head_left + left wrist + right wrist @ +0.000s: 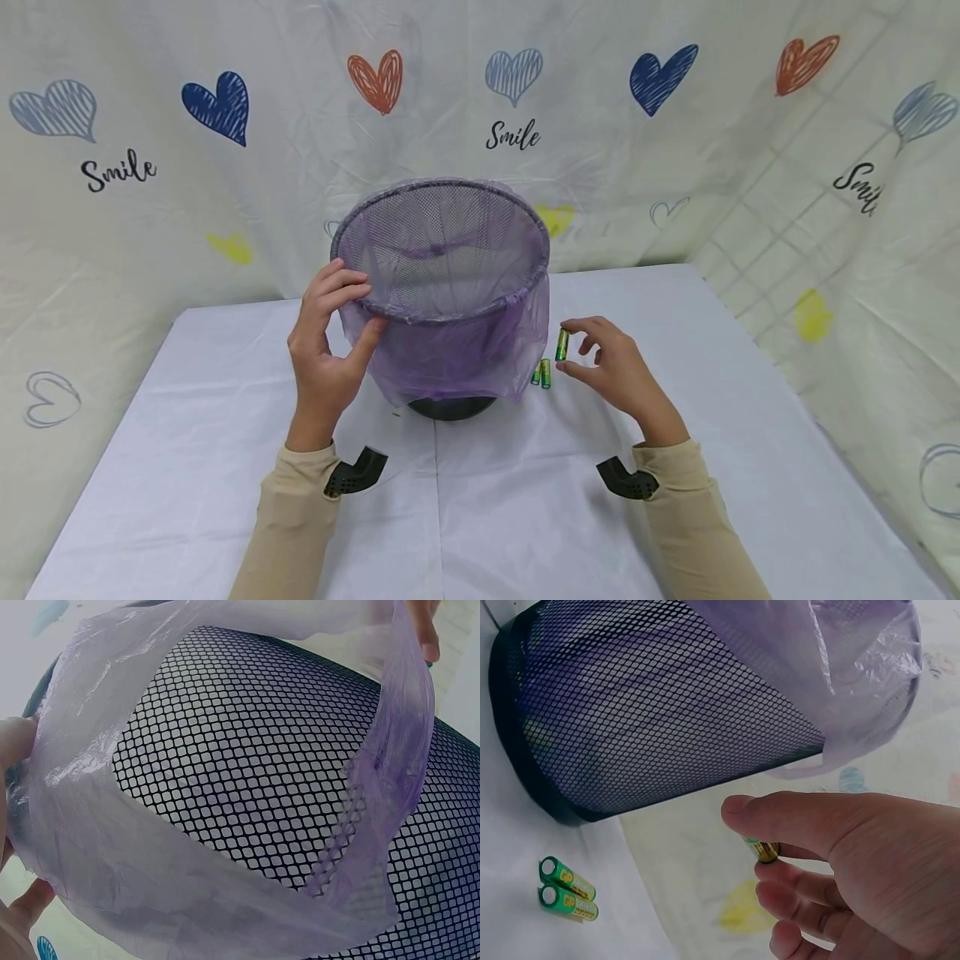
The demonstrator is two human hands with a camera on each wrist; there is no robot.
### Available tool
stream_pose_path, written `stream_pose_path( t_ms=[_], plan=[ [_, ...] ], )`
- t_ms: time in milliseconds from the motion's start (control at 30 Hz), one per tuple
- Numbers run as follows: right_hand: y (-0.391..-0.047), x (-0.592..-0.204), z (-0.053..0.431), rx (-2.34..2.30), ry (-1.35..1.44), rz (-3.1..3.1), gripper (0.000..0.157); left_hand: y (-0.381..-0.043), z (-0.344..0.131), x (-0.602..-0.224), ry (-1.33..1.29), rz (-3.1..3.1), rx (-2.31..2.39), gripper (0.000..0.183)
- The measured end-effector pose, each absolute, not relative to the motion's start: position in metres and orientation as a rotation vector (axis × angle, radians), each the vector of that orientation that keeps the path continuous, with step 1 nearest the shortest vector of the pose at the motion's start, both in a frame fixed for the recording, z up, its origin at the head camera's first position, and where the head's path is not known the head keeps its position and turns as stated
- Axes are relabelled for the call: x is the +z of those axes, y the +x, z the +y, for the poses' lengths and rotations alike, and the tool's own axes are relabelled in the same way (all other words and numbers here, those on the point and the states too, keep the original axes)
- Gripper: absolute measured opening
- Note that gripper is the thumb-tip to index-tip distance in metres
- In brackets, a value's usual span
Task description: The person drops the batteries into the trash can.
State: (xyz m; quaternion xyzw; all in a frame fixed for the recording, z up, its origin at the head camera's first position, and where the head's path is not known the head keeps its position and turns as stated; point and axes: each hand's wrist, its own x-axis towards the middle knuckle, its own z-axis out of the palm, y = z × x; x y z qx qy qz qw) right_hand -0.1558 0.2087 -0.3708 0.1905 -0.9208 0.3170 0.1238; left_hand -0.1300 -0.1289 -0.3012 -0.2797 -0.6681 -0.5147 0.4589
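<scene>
My left hand (326,354) grips the rim (442,318) of the mesh bin (667,720), apparently to steady its purple bag (450,358), while right of the bin my right hand (615,367) pinches a battery (562,344) endwise, two other batteries (545,373) nearby.

In the right wrist view, my right hand (862,862) hides most of the battery (764,850) I pinch. From the head view, the purple bag (450,358) covers much of the mesh bin (690,712), and lettering on the 2 loose batteries (545,374) is too small to read. The left wrist view's edge cuts off most of my left hand (324,358).
</scene>
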Motion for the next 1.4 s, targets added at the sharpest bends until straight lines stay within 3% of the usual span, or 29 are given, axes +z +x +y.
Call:
stream_pose_path(
  t_ms=[1400],
  plan=[
    [-0.143, -0.342, 0.206, 1.082, 0.610, -2.530, 0.052, -0.131, -0.129, -0.302, -0.717, -1.620, -1.254, 0.041]
  ],
)
